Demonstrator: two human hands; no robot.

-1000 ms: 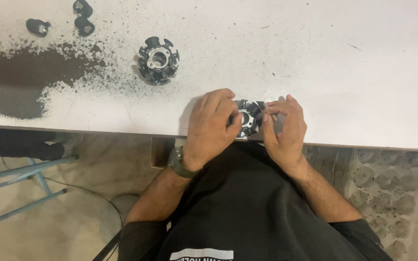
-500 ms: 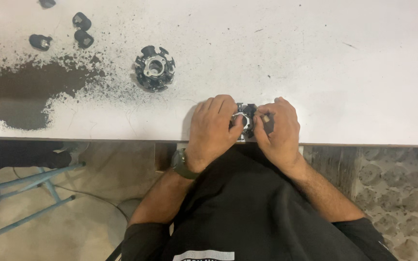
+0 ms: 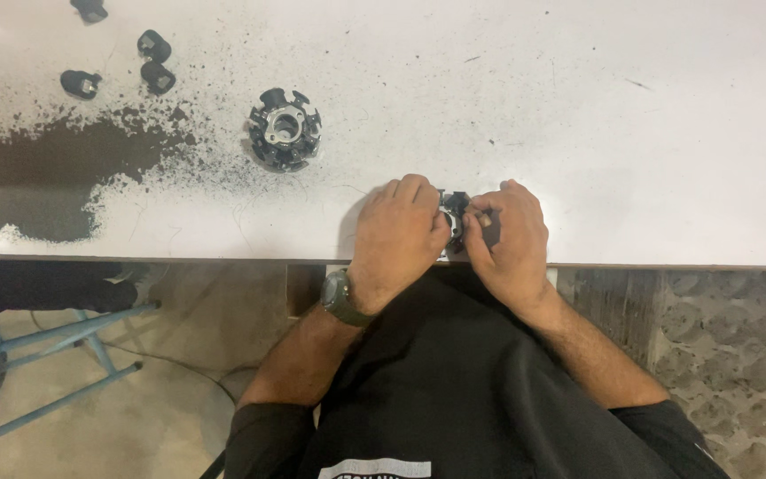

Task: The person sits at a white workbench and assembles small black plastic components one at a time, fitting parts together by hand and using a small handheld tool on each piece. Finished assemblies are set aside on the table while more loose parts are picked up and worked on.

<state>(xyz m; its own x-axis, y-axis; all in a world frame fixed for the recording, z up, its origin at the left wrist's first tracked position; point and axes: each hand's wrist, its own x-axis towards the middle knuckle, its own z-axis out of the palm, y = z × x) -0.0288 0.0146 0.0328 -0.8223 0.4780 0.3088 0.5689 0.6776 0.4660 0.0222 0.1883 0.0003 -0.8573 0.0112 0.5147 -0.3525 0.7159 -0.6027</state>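
Head view shows our left hand (image 3: 398,232) and right hand (image 3: 509,238) with fingers closed around a small dark round part (image 3: 455,215) at the near edge of the tabletop (image 3: 578,106); we should hold it braced against the surface.

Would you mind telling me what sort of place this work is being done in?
Probably a small workshop: a white bench with worn, dark-stained paint, a round metal part and small black pieces lying on it, and both hands working a similar part at its edge.
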